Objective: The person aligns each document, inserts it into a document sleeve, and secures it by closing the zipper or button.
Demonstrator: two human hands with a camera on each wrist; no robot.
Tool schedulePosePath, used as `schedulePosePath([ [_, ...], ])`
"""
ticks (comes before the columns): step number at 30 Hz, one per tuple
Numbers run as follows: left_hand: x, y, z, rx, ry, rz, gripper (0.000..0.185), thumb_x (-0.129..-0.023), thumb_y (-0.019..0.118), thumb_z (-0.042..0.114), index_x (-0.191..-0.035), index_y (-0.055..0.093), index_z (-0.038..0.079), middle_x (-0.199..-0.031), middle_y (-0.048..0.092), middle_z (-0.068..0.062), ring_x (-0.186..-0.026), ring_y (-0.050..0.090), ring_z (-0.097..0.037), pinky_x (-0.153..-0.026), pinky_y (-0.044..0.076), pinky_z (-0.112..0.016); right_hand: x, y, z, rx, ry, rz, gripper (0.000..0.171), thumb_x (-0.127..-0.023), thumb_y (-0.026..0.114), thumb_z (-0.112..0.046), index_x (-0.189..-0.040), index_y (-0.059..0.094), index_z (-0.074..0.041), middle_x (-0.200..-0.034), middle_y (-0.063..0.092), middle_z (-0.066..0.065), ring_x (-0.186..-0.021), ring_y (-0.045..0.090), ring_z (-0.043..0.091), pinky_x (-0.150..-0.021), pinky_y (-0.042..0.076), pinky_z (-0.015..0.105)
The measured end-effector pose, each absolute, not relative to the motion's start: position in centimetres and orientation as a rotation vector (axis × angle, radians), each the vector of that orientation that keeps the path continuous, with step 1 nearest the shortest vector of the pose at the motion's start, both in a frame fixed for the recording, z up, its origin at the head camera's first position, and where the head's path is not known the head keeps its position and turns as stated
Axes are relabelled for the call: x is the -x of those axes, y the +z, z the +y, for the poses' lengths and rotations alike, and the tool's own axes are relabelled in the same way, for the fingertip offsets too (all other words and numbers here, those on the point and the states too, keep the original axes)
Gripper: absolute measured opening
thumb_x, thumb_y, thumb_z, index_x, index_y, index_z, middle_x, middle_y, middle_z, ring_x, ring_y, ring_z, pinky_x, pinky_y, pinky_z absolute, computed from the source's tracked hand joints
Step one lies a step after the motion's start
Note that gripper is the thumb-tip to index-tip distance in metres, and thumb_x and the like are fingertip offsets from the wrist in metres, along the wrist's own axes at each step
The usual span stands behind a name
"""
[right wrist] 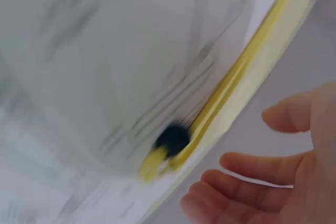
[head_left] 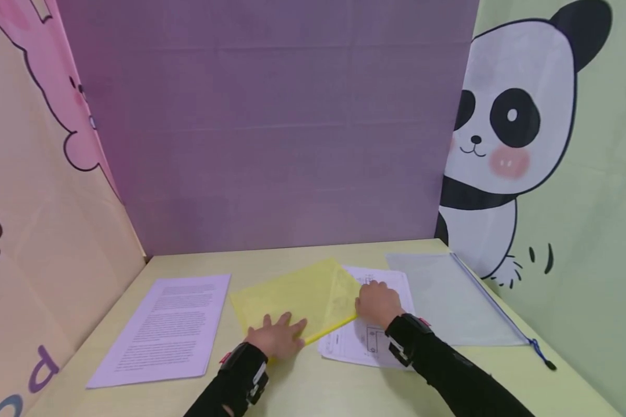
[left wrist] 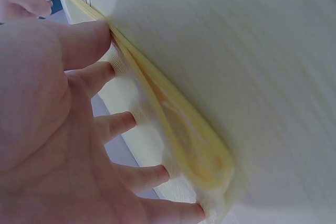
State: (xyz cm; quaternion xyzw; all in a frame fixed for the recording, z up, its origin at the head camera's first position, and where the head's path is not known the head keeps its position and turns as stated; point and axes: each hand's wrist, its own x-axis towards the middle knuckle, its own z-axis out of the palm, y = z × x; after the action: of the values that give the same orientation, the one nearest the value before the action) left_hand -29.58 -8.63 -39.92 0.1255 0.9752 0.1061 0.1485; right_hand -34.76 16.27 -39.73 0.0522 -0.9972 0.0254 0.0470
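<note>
Left hand (head_left: 279, 336) presses flat, fingers spread, on the yellow folder's (head_left: 292, 295) near-left corner; right hand (head_left: 378, 301), fingers loosely curled, rests at its right end, zipper edge running between them.

Head view looks down across the table; both wrist views sit close, sharing the yellow pouch's (head_left: 297, 298) zip edge.

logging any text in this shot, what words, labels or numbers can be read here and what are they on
Left wall panel: part of a large purple letter, seemingly "p", cut off at the frame edge; no whole word shows.
Printed sheet on the left of the table: dense lines of text, too small to read.
Worksheet under the right hand: print and a diagram, too small to read.
Yellow zip pouch under the left hand: no text.
Clear zip pouch: no text.
</note>
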Motion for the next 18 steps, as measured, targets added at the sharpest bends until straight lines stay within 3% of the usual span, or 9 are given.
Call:
schedulePosePath([
  [9,29.5,-40.0,-8.7,-0.367,0.262,2.812,0.051,-0.104,0.05,0.047,-0.154,0.045,0.036,-0.164,0.033,-0.006,-0.146,0.023,-0.054,-0.106,0.023,-0.08,32.4,-40.6,12.2,-0.412,0.077,-3.023,0.049,-0.095,0.065,-0.047,-0.087,0.07,0.001,-0.09,0.058,0.012,-0.086,0.051,0.029,-0.075,0.052,0.046],
  [18,29.6,-39.9,-8.9,-0.399,0.27,2.823,0.051,-0.104,0.049,0.048,-0.153,0.046,0.035,-0.164,0.033,-0.007,-0.145,0.025,-0.055,-0.105,0.024,-0.081,31.2,-41.1,10.4,-0.384,0.11,-3.129,0.062,-0.095,0.06,-0.059,-0.091,0.072,0.001,-0.101,0.062,0.022,-0.088,0.054,0.032,-0.074,0.051,0.046],
])
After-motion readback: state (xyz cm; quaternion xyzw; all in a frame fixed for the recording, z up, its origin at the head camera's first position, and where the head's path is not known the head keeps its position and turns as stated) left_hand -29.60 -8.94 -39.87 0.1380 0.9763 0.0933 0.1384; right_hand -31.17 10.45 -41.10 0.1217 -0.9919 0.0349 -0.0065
